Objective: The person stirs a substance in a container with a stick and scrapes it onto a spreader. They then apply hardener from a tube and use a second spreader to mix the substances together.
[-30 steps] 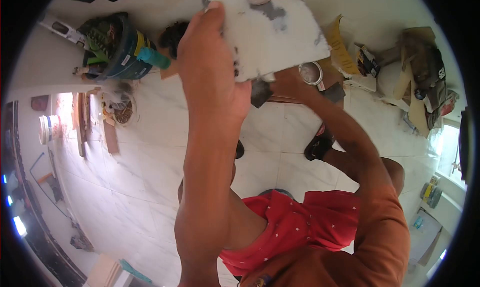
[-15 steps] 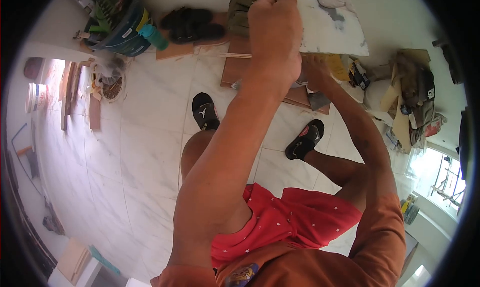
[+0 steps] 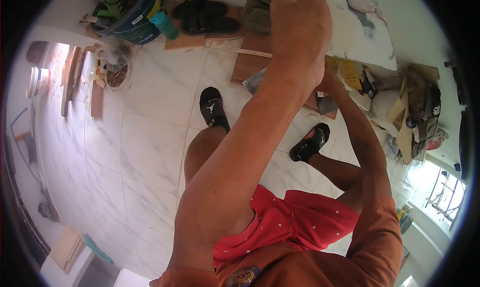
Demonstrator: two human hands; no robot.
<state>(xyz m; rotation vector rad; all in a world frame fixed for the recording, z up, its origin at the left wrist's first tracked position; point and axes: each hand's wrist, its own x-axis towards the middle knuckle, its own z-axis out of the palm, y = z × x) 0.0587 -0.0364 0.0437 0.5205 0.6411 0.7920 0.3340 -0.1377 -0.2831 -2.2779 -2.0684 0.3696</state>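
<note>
My left hand [image 3: 301,24] is raised at the top centre, its fingers closed and partly cut off by the frame; what they hold is hidden. It is beside a white board [image 3: 370,39] with grey smears and a pale lump of paste [image 3: 362,4] on it. Below the board, my right hand [image 3: 325,82] is mostly hidden behind my left wrist, so its fingers do not show. A grey flat piece [image 3: 255,81] sticks out to the left of my left forearm, near brown boards [image 3: 245,67].
Black sandals [image 3: 205,17], a dark tub [image 3: 135,24] and a teal bottle [image 3: 165,26] are at the upper left. Wood strips [image 3: 72,82] and a white bucket [image 3: 37,82] lie further left. Bags and cardboard [image 3: 415,102] are piled at the right.
The view has shifted, and both arms and the board appear further right. The right hand's fingers, visible before, are now behind the left wrist. More of the grey flat piece shows.
</note>
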